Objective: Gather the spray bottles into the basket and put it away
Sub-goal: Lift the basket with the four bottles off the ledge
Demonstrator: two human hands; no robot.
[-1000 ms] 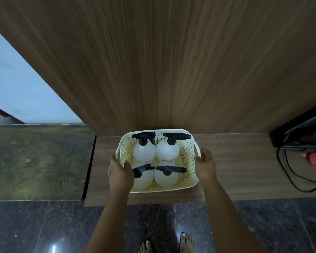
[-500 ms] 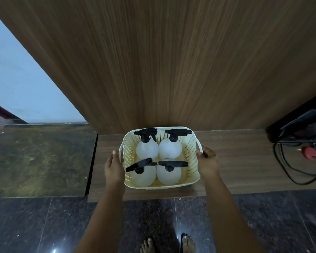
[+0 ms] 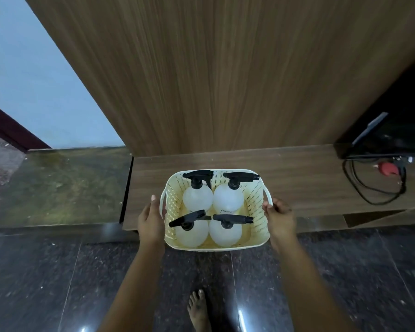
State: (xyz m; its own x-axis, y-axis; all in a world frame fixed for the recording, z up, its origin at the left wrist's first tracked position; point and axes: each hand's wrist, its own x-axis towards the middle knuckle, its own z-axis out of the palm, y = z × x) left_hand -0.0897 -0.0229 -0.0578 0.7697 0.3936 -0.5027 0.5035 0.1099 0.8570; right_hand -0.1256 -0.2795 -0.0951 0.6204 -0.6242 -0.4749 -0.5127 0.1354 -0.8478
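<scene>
A cream perforated basket (image 3: pixel 254 202) holds several white spray bottles (image 3: pixel 227 200) with black trigger heads, all upright. My left hand (image 3: pixel 151 219) grips the basket's left side at its handle. My right hand (image 3: pixel 279 218) grips the right handle. The basket's near end overhangs the front edge of the low wooden ledge (image 3: pixel 302 178) and sits above the dark floor; whether its far end rests on the ledge I cannot tell.
A tall wooden panel (image 3: pixel 225 75) rises behind the ledge. A black cable (image 3: pixel 374 195) and a red plug (image 3: pixel 388 168) lie at the ledge's right end beside a dark device. A greenish stone slab (image 3: pixel 58 185) adjoins on the left. One bare foot (image 3: pixel 198 307) stands on the polished floor.
The basket has come toward me, off the ledge's front edge, with both hands on its sides. My left hand shifted from the near corner to the left handle.
</scene>
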